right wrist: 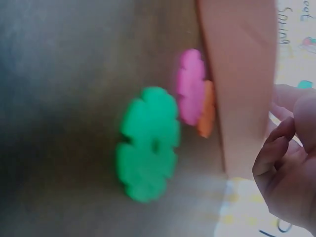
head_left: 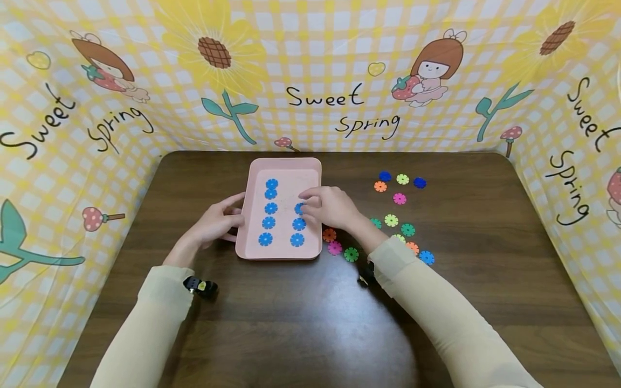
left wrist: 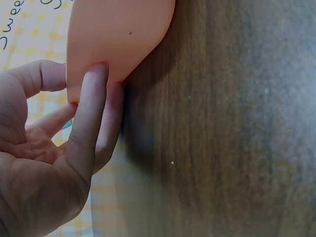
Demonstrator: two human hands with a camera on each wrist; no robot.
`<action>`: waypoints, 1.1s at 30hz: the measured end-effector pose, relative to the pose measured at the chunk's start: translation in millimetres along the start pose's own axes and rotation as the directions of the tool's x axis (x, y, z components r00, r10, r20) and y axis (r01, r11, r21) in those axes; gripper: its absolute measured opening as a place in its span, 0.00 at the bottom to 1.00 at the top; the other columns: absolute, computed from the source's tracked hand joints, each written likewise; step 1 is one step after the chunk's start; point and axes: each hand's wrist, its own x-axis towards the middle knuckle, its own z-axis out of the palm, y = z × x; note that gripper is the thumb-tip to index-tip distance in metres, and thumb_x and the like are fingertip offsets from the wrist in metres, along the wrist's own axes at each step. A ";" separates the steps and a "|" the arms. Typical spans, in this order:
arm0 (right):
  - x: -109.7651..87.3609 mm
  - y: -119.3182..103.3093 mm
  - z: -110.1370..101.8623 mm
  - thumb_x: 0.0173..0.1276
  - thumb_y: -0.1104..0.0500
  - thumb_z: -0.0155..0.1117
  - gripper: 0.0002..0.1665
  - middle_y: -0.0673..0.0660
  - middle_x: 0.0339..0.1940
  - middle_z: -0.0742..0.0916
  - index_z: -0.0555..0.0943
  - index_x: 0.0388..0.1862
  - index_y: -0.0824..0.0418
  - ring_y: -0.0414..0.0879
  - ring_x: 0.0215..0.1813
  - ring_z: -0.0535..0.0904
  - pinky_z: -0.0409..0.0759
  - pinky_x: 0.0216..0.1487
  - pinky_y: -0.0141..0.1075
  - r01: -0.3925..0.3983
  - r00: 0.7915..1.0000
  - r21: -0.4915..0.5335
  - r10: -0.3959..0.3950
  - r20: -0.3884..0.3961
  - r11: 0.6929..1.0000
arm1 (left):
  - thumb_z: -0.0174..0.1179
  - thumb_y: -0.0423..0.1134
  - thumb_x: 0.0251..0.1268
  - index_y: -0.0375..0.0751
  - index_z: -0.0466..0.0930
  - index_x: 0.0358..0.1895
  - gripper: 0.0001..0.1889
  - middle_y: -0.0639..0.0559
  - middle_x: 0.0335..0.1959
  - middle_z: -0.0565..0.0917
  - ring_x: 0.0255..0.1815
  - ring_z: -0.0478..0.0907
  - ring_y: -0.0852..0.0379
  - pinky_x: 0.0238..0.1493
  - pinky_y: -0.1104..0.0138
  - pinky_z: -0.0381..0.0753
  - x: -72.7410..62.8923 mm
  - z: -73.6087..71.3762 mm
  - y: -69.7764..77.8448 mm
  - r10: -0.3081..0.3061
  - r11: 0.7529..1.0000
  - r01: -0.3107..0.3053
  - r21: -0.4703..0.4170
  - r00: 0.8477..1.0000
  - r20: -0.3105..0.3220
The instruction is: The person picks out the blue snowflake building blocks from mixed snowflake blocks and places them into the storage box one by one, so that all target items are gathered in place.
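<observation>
A pink tray [head_left: 281, 252] holds two columns of blue snowflake building discs [head_left: 268, 222], five in the left column, more exactly several, and three in the right one. My left hand [head_left: 215, 222] is at the tray's left side, its fingertips against the outer wall [left wrist: 118, 34], as the left wrist view also shows. Over the tray, my right hand [head_left: 332, 207] has its fingertips at the farthest blue disc [head_left: 298, 208] of the right column and partly covers it. Its index finger is spread apart from the thumb. The tray wall [right wrist: 242, 89] hides part of that hand in the right wrist view.
Right of the tray, loose discs lie on the brown table [head_left: 291, 323]: a green disc [head_left: 351, 254], a pink disc [head_left: 335, 248], an orange disc [head_left: 329, 235], and several others farther right and back. The right forearm passes over some. A patterned cloth [head_left: 310, 70] surrounds the table.
</observation>
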 end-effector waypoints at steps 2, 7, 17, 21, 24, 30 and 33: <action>-4.7 -2.6 -8.0 0.74 0.49 0.68 0.22 0.55 0.48 0.91 0.86 0.63 0.53 0.50 0.37 0.82 0.81 0.43 0.45 0.021 1.000 0.022 -0.021 -0.013 1.000 | 0.58 0.35 0.72 0.58 0.51 0.85 0.42 0.32 0.66 0.71 0.50 0.82 0.42 0.42 0.52 0.90 0.2 -0.2 -0.4 -0.001 1.000 0.001 0.000 1.000 0.001; -20.2 -3.7 -31.4 0.75 0.51 0.68 0.21 0.51 0.57 0.88 0.86 0.62 0.56 0.49 0.60 0.82 0.80 0.62 0.46 0.079 0.996 0.051 -0.077 -0.038 0.996 | 0.58 0.36 0.72 0.59 0.51 0.85 0.42 0.32 0.67 0.70 0.50 0.81 0.42 0.42 0.52 0.89 0.6 -0.6 -0.4 -0.008 1.000 0.008 -0.003 1.000 0.007; -65.5 12.6 -65.0 0.73 0.46 0.70 0.17 0.45 0.52 0.89 0.87 0.57 0.48 0.49 0.32 0.79 0.78 0.40 0.43 0.099 0.995 0.039 -0.099 -0.021 0.994 | 0.58 0.37 0.73 0.59 0.49 0.86 0.42 0.31 0.68 0.71 0.54 0.80 0.39 0.43 0.52 0.89 -0.6 -0.5 2.0 -0.012 1.000 0.012 0.006 1.000 0.018; -83.5 20.9 -74.3 0.72 0.46 0.71 0.17 0.44 0.50 0.89 0.87 0.57 0.47 0.46 0.16 0.63 0.68 0.25 0.41 0.099 0.995 0.020 -0.100 0.003 0.995 | 0.58 0.37 0.73 0.59 0.50 0.86 0.42 0.32 0.68 0.71 0.54 0.80 0.39 0.43 0.52 0.89 -1.1 -0.4 1.8 -0.009 1.000 0.009 0.003 1.000 0.014; -97.0 28.6 -79.9 0.72 0.45 0.71 0.18 0.44 0.39 0.88 0.87 0.57 0.47 0.44 0.16 0.63 0.67 0.24 0.40 0.105 0.994 0.013 -0.106 0.019 0.994 | 0.58 0.37 0.73 0.59 0.49 0.86 0.42 0.31 0.69 0.71 0.54 0.81 0.39 0.43 0.52 0.89 -0.9 0.3 1.6 -0.007 1.000 0.007 0.003 1.000 0.013; -122.1 51.0 -85.3 0.69 0.47 0.74 0.21 0.48 0.36 0.87 0.87 0.58 0.52 0.41 0.17 0.65 0.69 0.24 0.37 0.137 0.989 -0.004 -0.137 0.053 0.991 | 0.58 0.37 0.73 0.59 0.49 0.86 0.42 0.32 0.68 0.71 0.54 0.80 0.39 0.44 0.52 0.89 0.0 0.4 1.4 -0.005 1.000 0.005 0.010 1.000 0.013; -132.5 60.5 -86.0 0.68 0.48 0.75 0.22 0.50 0.47 0.89 0.87 0.58 0.55 0.39 0.17 0.64 0.69 0.23 0.36 0.142 0.987 -0.017 -0.141 0.077 0.990 | 0.58 0.37 0.73 0.59 0.50 0.86 0.42 0.32 0.68 0.71 0.54 0.80 0.39 0.43 0.52 0.89 -0.4 0.9 1.7 -0.002 1.000 0.002 0.010 1.000 0.010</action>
